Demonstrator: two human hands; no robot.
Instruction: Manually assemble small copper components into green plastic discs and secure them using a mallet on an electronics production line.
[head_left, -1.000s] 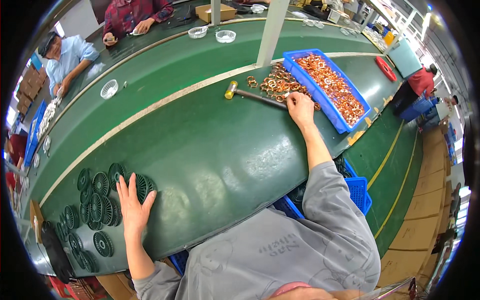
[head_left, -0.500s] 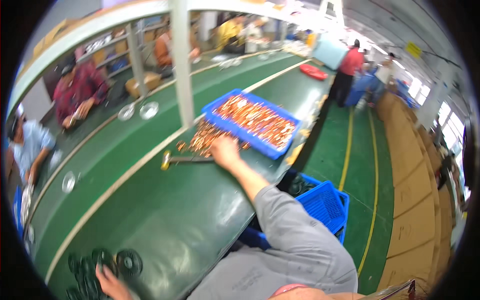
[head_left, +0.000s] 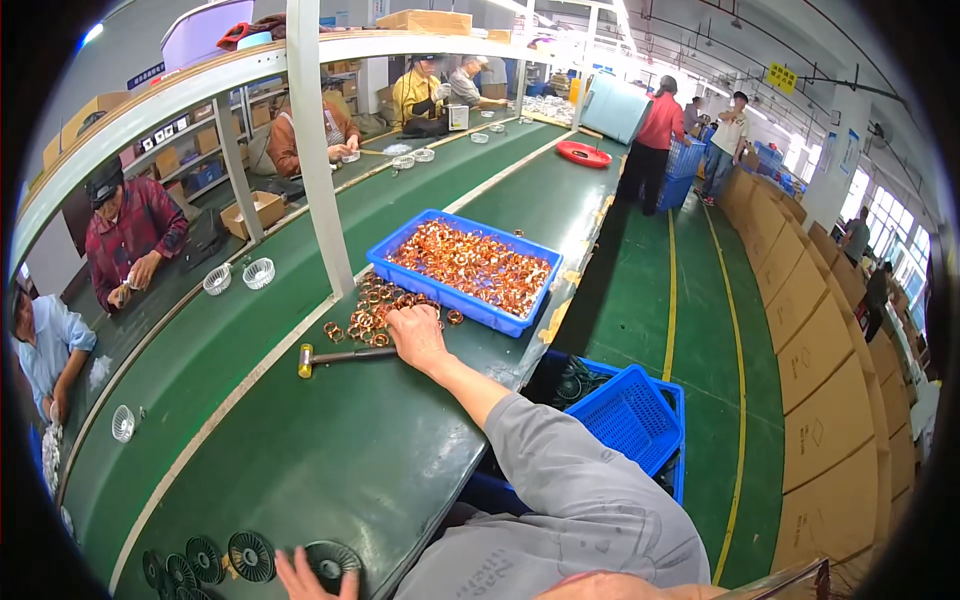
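My right hand (head_left: 418, 338) reaches into a loose pile of copper rings (head_left: 372, 308) on the green bench. Its fingers are bent down and pressed together; whatever is between them is hidden. A hammer (head_left: 345, 356) with a brass-coloured head lies just on the near side of this hand. At the bottom left, my left hand (head_left: 308, 581) has its fingers spread, the fingertips at the edge of a black round finned disc (head_left: 334, 562). Several similar discs, among them a black disc (head_left: 251, 555), stand or lean in a group to the left.
A blue tray (head_left: 455, 299) full of copper rings sits beyond the pile. A white post (head_left: 318, 150) rises left of it. Blue crates (head_left: 630, 420) stand below the bench edge at right. Cartons (head_left: 830, 430) line the aisle. A red dish (head_left: 583, 153) lies farther along; co-workers sit opposite.
My left hand has moved right from the group of black discs, and a disc now lies beside it, apart from the group. My right hand stays at the rings. The view has shifted.
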